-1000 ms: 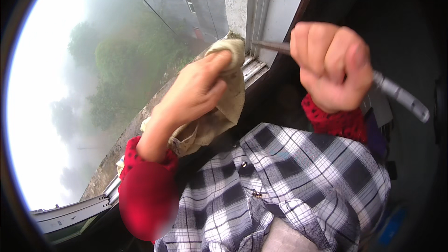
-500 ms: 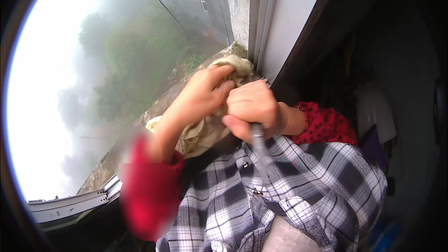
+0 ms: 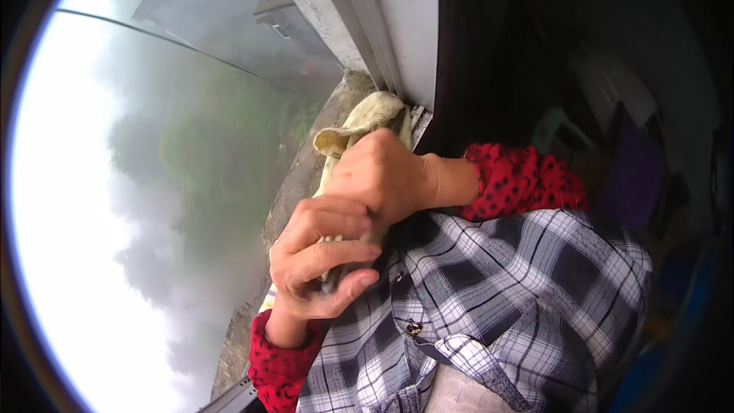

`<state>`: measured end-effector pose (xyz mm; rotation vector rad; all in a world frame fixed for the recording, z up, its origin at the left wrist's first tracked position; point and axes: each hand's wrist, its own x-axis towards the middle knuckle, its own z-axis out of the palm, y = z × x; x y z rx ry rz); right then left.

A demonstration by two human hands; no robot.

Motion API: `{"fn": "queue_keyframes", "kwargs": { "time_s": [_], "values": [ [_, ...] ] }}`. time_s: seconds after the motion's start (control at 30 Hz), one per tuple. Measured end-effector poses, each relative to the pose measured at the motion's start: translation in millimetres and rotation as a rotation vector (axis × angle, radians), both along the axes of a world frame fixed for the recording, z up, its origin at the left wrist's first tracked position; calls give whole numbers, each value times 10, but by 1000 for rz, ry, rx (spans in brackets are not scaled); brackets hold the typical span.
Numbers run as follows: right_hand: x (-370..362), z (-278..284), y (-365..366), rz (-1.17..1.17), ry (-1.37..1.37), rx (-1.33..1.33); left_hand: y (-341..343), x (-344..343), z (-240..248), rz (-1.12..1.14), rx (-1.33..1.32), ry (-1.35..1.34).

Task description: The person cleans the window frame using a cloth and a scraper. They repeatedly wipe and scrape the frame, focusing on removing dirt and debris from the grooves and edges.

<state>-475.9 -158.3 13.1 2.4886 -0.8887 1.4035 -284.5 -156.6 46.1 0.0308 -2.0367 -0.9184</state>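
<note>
We see a weathered concrete window ledge (image 3: 310, 160) running beneath the pale window frame (image 3: 397, 23). A yellowish cloth (image 3: 367, 118) lies bunched on the ledge, touching the foot of the frame.

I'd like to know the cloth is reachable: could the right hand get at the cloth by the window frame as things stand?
Probably yes. The right hand already lies against the cloth below the window frame, with nothing between them; the left hand sits lower, out of its way.

A misted window pane (image 3: 115, 183) glows with pale daylight; its grey frame (image 3: 367, 23) rises beside a dark interior.
</note>
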Motion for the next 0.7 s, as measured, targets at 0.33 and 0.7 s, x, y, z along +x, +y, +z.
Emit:
{"fn": "queue_keyframes", "kwargs": {
  "time_s": [0.33,0.7],
  "values": [
    [24,-43,14,-129,-20,-30,-123,-170,2,-257,-88,51],
    [598,267,113,-7,-153,93,105,18,413,-134,-122,225]
  ]
}}
